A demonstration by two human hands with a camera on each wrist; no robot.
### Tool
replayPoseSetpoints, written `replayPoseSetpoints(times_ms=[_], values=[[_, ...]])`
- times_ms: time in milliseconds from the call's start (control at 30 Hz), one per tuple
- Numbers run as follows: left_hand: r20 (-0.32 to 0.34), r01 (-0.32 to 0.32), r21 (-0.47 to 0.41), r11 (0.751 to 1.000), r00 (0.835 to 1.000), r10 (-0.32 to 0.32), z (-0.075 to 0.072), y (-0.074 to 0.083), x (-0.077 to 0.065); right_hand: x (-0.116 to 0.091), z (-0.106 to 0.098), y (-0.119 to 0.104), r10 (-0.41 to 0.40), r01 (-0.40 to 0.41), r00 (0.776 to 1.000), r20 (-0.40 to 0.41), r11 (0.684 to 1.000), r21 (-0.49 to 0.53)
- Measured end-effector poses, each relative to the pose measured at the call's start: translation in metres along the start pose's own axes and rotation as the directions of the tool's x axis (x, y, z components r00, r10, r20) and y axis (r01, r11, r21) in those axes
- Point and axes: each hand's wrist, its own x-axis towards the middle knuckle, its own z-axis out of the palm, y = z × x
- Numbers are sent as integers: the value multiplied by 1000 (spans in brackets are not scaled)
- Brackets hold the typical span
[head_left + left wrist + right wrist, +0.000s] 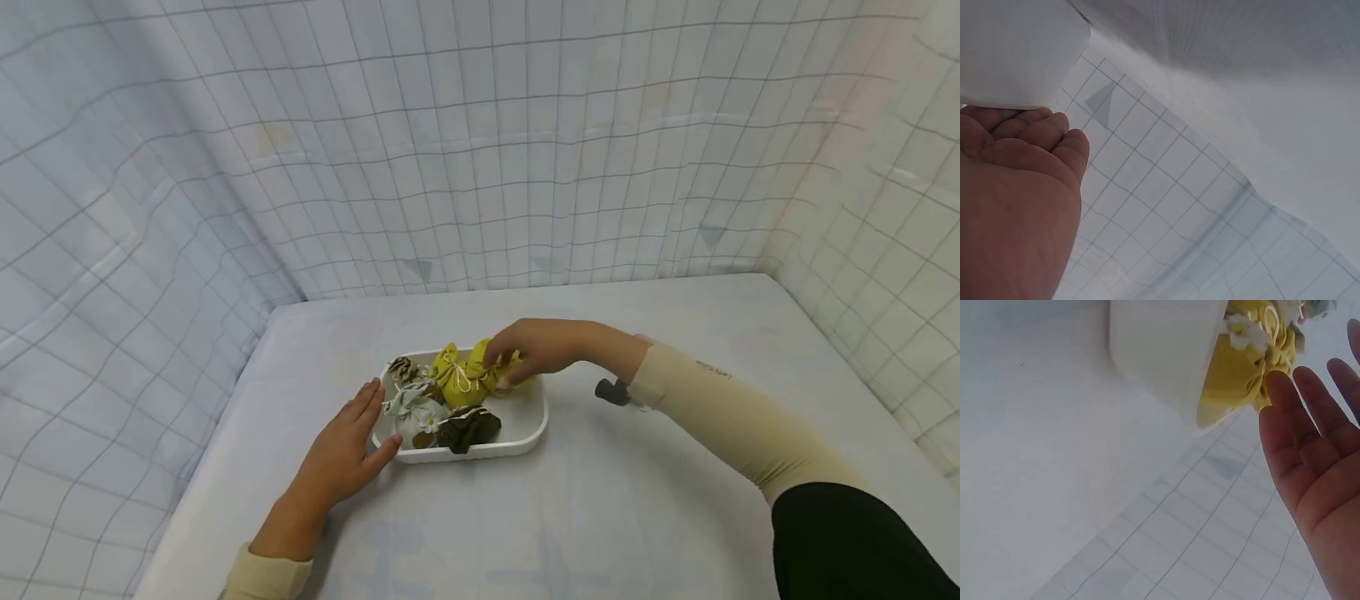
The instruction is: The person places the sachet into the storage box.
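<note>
A white tray [517, 448] holds several small drawstring pouches. My left hand [339, 454] lies along the tray's left end, fingers extended and thumb near the front rim; in the left wrist view its fingers meet the tray wall [1016, 56]. Over the tray's back right part, my right hand [546, 344] reaches down to the yellow pouches [456, 383]. The right wrist view shows its fingers fairly straight and spread beside a yellow pouch [1229, 378]; whether they touch it is unclear. At the front lies a dark olive pouch [478, 427], with a pale grey-green pouch [415, 418] to its left.
A brownish pouch [402, 369] sits in the tray's back left corner. A dark grey object [612, 392] shows under the right forearm at the wrist. White cloth [637, 517] covers the table, and grid-patterned sheets [525, 183] hang around it on the back and sides.
</note>
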Motion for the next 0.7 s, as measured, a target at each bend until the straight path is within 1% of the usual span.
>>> replayPoseSetpoints(times_ms=[67, 167, 267, 400, 467, 600, 700], values=[[-1, 4, -1, 1000, 1000, -4, 1, 0, -1, -14, -4, 6, 38, -37, 999, -33, 999, 35], [-10, 4, 3, 1000, 1000, -4, 1, 0, -1, -35, -8, 17, 100, -95, 992, -78, 994, 60], [-12, 3, 5, 1000, 1000, -3, 2, 0, -1, -57, -9, 28, 176, -166, 977, -117, 982, 90], [-6, 10, -15, 1000, 1000, -10, 2, 1, -1, -87, -8, 39, 244, -221, 955, -171, 965, 145], [-2, 15, -24, 1000, 1000, -15, 2, 0, -1, -100, -7, 45, 258, -227, 945, -200, 960, 167], [7, 18, -29, 999, 1000, -17, 2, 0, -2, -128, 0, 60, 304, -254, 914, -268, 945, 206], [9, 14, -23, 1000, 1000, -14, 1, 0, -1, -148, 8, 73, 342, -281, 881, -328, 934, 218]])
